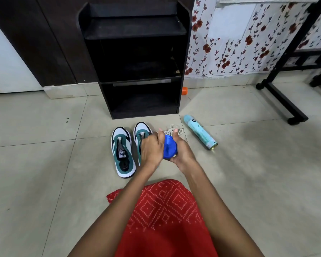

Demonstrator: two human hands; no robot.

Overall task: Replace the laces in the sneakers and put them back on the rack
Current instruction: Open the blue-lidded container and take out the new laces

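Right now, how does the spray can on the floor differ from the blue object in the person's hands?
The spray can lies on its side on the floor, untouched; the blue object is raised off it, held between the left hand and right hand. The spray can is long, slim and pale turquoise; the blue object is short, rounded and deep blue. Both appear right of the sneakers.
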